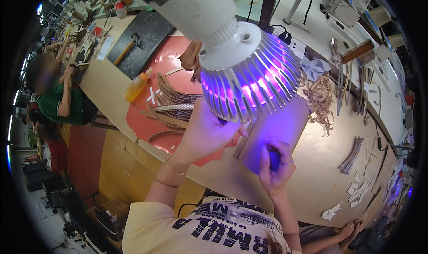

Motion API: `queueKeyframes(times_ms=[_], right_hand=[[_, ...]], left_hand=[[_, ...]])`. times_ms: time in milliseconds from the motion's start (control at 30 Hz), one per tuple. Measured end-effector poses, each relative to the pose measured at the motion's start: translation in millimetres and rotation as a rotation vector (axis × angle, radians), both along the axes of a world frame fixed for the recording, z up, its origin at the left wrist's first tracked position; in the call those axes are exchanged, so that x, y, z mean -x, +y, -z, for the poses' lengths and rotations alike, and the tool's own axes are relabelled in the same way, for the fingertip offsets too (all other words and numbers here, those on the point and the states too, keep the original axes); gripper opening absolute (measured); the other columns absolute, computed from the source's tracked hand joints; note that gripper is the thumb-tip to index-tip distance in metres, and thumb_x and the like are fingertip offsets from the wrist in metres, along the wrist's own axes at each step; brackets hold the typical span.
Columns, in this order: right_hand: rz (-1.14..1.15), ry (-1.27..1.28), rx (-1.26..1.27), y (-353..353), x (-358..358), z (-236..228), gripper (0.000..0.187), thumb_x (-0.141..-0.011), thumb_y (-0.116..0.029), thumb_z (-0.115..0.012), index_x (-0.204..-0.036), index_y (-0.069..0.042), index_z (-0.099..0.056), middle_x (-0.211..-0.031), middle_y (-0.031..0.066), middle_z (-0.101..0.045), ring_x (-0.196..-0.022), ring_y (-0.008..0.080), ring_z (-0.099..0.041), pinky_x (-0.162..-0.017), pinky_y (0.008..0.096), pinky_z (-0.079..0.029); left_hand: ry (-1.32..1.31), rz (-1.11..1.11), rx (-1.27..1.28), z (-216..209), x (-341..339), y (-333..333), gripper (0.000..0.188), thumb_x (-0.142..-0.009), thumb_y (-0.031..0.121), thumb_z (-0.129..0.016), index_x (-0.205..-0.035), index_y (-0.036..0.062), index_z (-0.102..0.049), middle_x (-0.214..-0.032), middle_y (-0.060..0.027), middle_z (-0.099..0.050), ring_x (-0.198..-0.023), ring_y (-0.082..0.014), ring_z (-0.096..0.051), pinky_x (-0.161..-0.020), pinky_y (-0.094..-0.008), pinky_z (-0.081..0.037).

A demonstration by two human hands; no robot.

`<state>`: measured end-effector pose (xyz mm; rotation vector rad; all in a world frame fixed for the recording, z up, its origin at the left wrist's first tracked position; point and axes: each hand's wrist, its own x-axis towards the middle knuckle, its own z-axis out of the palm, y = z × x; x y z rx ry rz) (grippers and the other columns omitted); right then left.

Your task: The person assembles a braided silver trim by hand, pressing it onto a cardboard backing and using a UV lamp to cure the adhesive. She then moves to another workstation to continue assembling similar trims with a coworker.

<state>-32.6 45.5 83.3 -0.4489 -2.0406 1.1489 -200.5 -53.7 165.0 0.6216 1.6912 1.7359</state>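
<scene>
A white lamp with a finned metal head glows purple in front of the work and hides part of it. My left hand is bent under its lower edge, closed, with the fingertips partly covered by the fins. Whatever it holds is hidden. To its right, my right hand rests over a brown board bathed in purple light. Its thumb and index finger curl toward each other in a pinch; what lies between them is too small to make out. Beside my left hand lie curved brown strips on a red mat.
At the far left are a hammer on a black slab and a bottle of orange liquid. Curly brown scraps, a braided strip and white cut pieces lie rightward. A co-worker in green sits left; another person's hands show lower right.
</scene>
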Motion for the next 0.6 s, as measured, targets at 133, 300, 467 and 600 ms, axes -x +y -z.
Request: queueKeyframes(times_ms=[133,300,467,600], right_hand=[[-0.004,-0.012,-0.005,0.6,-0.3,-0.9,0.027,-0.082,0.004,-0.067,-0.108,0.000,-0.061,-0.096,0.0158,-0.065,-0.083,0.0270,-0.065,-0.073,0.0332,-0.052],[-0.002,-0.010,-0.008,0.8,0.1,-0.8,0.025,-0.082,0.004,-0.067,-0.107,0.000,-0.062,-0.095,0.0156,-0.065,-0.082,0.0268,-0.064,-0.073,0.0332,-0.051],[-0.007,-0.008,0.003,1.2,0.6,-1.8,0.025,-0.082,0.004,-0.067,-0.106,0.000,-0.063,-0.093,0.0153,-0.065,-0.082,0.0268,-0.064,-0.073,0.0335,-0.051],[-0.007,-0.013,-0.029,1.1,1.6,-4.4,0.025,-0.082,0.003,-0.067,-0.106,-0.001,-0.064,-0.094,0.0141,-0.065,-0.081,0.0268,-0.063,-0.072,0.0349,-0.051]], left_hand=[[-0.060,0.010,-0.022,-3.4,-0.4,-1.9,0.008,-0.089,0.000,-0.060,-0.095,-0.0052,-0.062,-0.082,-0.0088,-0.068,-0.063,-0.0130,-0.067,-0.050,-0.0236,-0.052],[-0.137,0.031,-0.034,-6.0,-1.2,-4.0,0.007,-0.091,0.001,-0.059,-0.094,-0.0054,-0.061,-0.084,-0.0095,-0.068,-0.061,-0.0125,-0.067,-0.048,-0.0220,-0.051],[-0.212,0.090,-0.041,-7.1,0.0,-5.8,0.013,-0.091,0.002,-0.058,-0.102,-0.0055,-0.058,-0.085,-0.0092,-0.067,-0.062,-0.0132,-0.067,-0.048,-0.0210,-0.050],[-0.243,0.048,-0.004,-6.0,-3.3,-6.4,0.017,-0.092,0.003,-0.060,-0.106,-0.0046,-0.057,-0.083,-0.0091,-0.067,-0.061,-0.0131,-0.066,-0.050,-0.0218,-0.051]])
